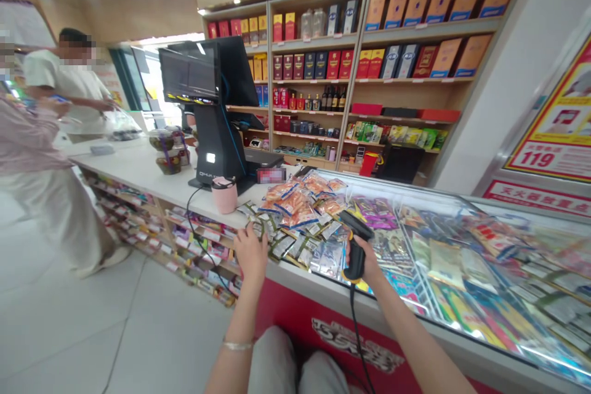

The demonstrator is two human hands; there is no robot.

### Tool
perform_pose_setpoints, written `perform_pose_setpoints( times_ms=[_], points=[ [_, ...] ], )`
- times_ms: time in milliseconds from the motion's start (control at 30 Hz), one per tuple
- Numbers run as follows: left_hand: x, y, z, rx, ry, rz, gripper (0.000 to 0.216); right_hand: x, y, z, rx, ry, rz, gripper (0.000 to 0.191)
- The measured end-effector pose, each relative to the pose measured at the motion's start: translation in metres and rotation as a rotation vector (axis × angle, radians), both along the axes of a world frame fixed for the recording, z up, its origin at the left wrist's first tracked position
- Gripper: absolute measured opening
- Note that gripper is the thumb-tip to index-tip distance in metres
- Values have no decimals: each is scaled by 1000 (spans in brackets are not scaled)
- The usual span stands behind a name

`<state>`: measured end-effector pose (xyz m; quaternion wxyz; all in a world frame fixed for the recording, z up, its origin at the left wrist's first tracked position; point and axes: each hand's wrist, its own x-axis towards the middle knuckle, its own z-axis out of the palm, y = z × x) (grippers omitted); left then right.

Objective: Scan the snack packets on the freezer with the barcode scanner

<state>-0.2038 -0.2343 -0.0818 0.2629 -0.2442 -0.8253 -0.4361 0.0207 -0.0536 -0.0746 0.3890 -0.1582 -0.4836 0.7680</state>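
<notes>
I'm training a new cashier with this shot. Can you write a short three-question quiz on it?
1. True or false: the right hand grips a barcode scanner.
2. The left hand rests on: A) the pink cup B) small packets at the counter edge C) the register screen.
3. What lies piled between the pink cup and the scanner?

Key: 1 true. 2 B. 3 orange snack packets.

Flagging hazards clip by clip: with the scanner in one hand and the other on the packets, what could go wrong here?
1. The right hand holds the scanner, whose cable hangs over the counter edge toward the knees; it could snag.
2. The left hand rests on packets piled near the edge; a nudge might push some off.
3. The pink cup stands close by and could tip.
</notes>
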Motion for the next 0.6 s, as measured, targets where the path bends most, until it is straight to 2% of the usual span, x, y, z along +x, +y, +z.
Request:
perform_pose_setpoints(
  times_ms=[100, 300, 467, 600],
  points=[
    [-11, 0, -15, -152, 96, 112, 52, -1, 4, -8, -66, 57, -21, 28],
    [-20, 28, -36, -174, 114, 16, 46, 1, 11, -13, -97, 37, -50, 29],
    [-23, 43, -40, -181, 114, 15, 43, -3, 12, -15, -99, -1, -43, 30],
    [-23, 41, -39, -59, 111, 29, 57, -3, 12, -13, -113, -35, -53, 29]
  ],
)
